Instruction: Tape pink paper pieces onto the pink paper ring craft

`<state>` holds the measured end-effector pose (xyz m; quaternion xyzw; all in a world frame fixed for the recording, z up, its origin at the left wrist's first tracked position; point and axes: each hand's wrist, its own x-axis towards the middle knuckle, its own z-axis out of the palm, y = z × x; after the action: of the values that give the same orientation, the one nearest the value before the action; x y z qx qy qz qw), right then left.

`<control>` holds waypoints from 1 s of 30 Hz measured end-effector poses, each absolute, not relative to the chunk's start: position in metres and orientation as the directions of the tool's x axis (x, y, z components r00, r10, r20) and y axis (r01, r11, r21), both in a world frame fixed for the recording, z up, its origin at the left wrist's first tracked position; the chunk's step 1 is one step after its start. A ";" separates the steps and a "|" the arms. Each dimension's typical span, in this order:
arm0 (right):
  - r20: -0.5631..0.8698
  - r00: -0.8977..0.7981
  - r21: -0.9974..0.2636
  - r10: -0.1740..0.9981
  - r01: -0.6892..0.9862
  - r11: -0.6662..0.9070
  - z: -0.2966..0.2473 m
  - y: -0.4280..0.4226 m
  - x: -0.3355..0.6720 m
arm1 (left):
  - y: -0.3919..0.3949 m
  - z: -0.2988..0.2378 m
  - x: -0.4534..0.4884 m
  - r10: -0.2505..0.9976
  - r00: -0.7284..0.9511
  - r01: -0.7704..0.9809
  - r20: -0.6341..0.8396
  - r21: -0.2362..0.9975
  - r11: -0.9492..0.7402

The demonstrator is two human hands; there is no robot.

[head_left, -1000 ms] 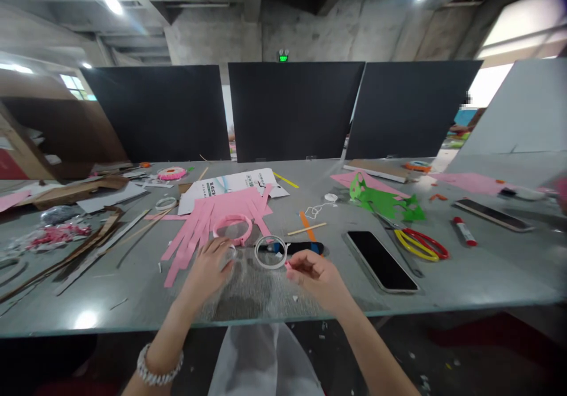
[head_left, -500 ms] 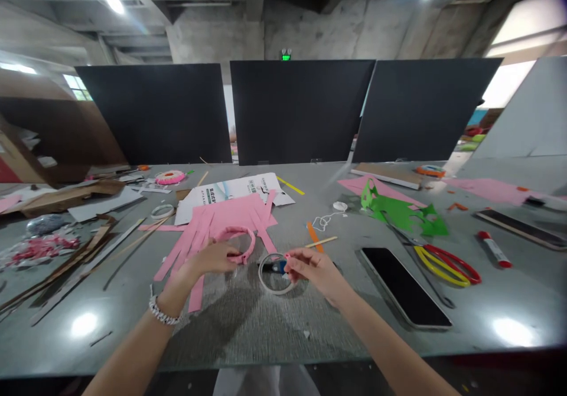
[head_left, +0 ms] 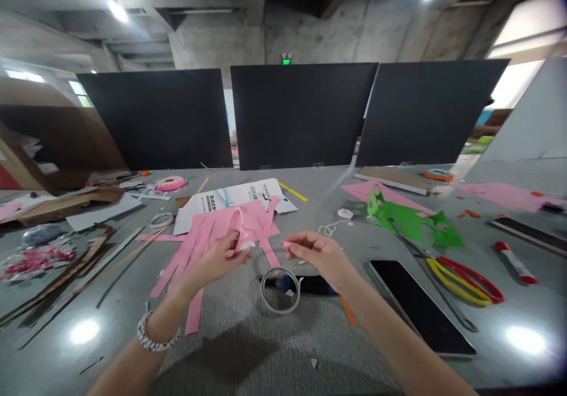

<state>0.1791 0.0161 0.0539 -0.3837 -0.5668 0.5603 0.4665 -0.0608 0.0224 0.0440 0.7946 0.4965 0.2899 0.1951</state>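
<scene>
My left hand (head_left: 221, 258) is closed on a pink-wrapped ring (head_left: 240, 222), held over the pink sheet and turned so it looks narrow. Between the thumb and fingers of my right hand (head_left: 322, 257) is a small pink piece (head_left: 286, 244), pinched at its end. A gap separates the two hands. Below them a roll of tape (head_left: 280, 310) lies on the table, partly over a dark tool with a blue part (head_left: 314, 285). Cut pink paper strips (head_left: 194, 313) fan out under and beside my left hand.
On the right lie a phone (head_left: 419, 304), red-and-yellow-handled scissors (head_left: 460, 281), a marker (head_left: 516, 263) and green cut paper (head_left: 425, 225). White string (head_left: 328, 229) lies beyond my right hand. Brown strips (head_left: 66, 275) and wrapped pink bits (head_left: 38, 260) spread leftward. Black panels (head_left: 303, 115) stand behind.
My left hand has raised and turned the pink ring from a wide to a narrow view. My right hand has lifted away from the tape roll, still pinching the pink piece.
</scene>
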 end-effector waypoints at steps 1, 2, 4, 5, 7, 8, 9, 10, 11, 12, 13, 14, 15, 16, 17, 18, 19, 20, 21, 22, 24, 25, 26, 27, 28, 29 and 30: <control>0.145 -0.268 -0.988 0.952 -0.096 0.123 0.065 0.016 0.178 | 0.016 0.055 -0.051 0.896 0.353 0.573 0.269 0.695 -0.434; 0.210 -0.265 -0.976 0.941 -0.119 0.185 0.075 0.015 0.176 | 0.010 0.065 -0.042 0.881 0.369 0.494 0.295 0.741 -0.455; 0.389 -0.249 -0.919 0.887 -0.173 0.355 0.093 0.013 0.173 | -0.001 0.083 -0.022 0.861 0.360 0.400 0.360 0.774 -0.491; 0.484 -0.227 -0.873 0.845 -0.193 0.448 0.099 0.011 0.171 | -0.005 0.089 -0.014 0.847 0.355 0.364 0.396 0.776 -0.516; 0.624 -0.173 -0.780 0.762 -0.204 0.592 0.108 0.007 0.167 | -0.011 0.097 0.000 0.821 0.342 0.311 0.458 0.769 -0.559; 0.665 -0.142 -0.745 0.734 -0.201 0.636 0.110 0.005 0.165 | -0.013 0.098 0.004 0.809 0.332 0.298 0.486 0.759 -0.579; 0.687 -0.112 -0.724 0.718 -0.191 0.662 0.112 0.003 0.163 | -0.014 0.098 0.008 0.800 0.323 0.296 0.507 0.748 -0.594; 0.696 -0.084 -0.714 0.713 -0.178 0.677 0.112 0.001 0.162 | -0.015 0.097 0.010 0.793 0.314 0.304 0.522 0.736 -0.605; 0.702 -0.055 -0.708 0.710 -0.160 0.687 0.112 0.000 0.161 | -0.015 0.096 0.011 0.790 0.304 0.318 0.533 0.725 -0.611; 0.706 -0.030 -0.704 0.707 -0.138 0.697 0.112 -0.001 0.161 | -0.016 0.094 0.011 0.790 0.297 0.336 0.536 0.716 -0.612; 0.713 -0.011 -0.697 0.701 -0.110 0.708 0.111 -0.001 0.161 | -0.016 0.092 0.011 0.792 0.291 0.355 0.537 0.708 -0.610; 0.725 -0.001 -0.687 0.689 -0.076 0.723 0.110 -0.001 0.161 | -0.017 0.091 0.010 0.794 0.287 0.370 0.536 0.702 -0.608; 0.740 0.001 -0.672 0.672 -0.038 0.740 0.110 -0.001 0.161 | -0.017 0.090 0.010 0.793 0.284 0.380 0.540 0.696 -0.610; 0.762 0.001 -0.647 0.647 0.001 0.762 0.109 0.000 0.162 | -0.017 0.089 0.010 0.789 0.280 0.387 0.547 0.688 -0.614; 0.787 -0.002 -0.616 0.617 0.042 0.786 0.109 0.001 0.162 | -0.018 0.089 0.010 0.783 0.278 0.398 0.556 0.675 -0.621; 0.812 -0.006 -0.582 0.584 0.084 0.809 0.108 0.002 0.162 | -0.018 0.089 0.010 0.775 0.278 0.411 0.567 0.659 -0.630; 0.835 -0.010 -0.545 0.550 0.123 0.830 0.108 0.002 0.163 | -0.018 0.089 0.010 0.767 0.278 0.422 0.578 0.644 -0.638; 0.855 -0.015 -0.510 0.518 0.157 0.846 0.107 0.003 0.163 | -0.019 0.090 0.011 0.761 0.282 0.433 0.585 0.630 -0.645; 0.870 -0.019 -0.481 0.493 0.185 0.857 0.107 0.003 0.162 | -0.019 0.090 0.011 0.757 0.286 0.444 0.588 0.619 -0.648; 0.879 -0.022 -0.462 0.476 0.205 0.863 0.107 0.004 0.162 | -0.020 0.090 0.011 0.755 0.289 0.453 0.589 0.611 -0.649; 0.886 -0.024 -0.446 0.463 0.228 0.866 0.106 0.004 0.162 | -0.021 0.091 0.010 0.757 0.299 0.471 0.581 0.600 -0.646; 0.888 -0.026 -0.441 0.460 0.235 0.866 0.106 0.004 0.161 | -0.021 0.092 0.010 0.761 0.304 0.480 0.574 0.598 -0.642; 0.890 -0.027 -0.436 0.456 0.242 0.867 0.105 0.004 0.161 | -0.021 0.092 0.010 0.765 0.306 0.485 0.567 0.598 -0.638; 0.893 -0.028 -0.429 0.449 0.248 0.868 0.105 0.004 0.161 | -0.022 0.093 0.010 0.768 0.307 0.484 0.563 0.602 -0.635; 0.896 -0.028 -0.422 0.443 0.255 0.870 0.104 0.004 0.161 | -0.022 0.093 0.010 0.767 0.309 0.478 0.562 0.606 -0.636; 0.900 -0.029 -0.414 0.436 0.262 0.872 0.104 0.004 0.161 | -0.022 0.094 0.010 0.766 0.309 0.470 0.564 0.610 -0.639; 0.901 -0.029 -0.409 0.432 0.270 0.871 0.103 0.004 0.161 | -0.023 0.094 0.011 0.762 0.310 0.460 0.568 0.612 -0.643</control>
<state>0.1615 0.0037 0.1033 -0.2458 -0.7147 0.0622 0.6518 0.0106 -0.0225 0.0944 0.7911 0.3862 0.4425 0.1708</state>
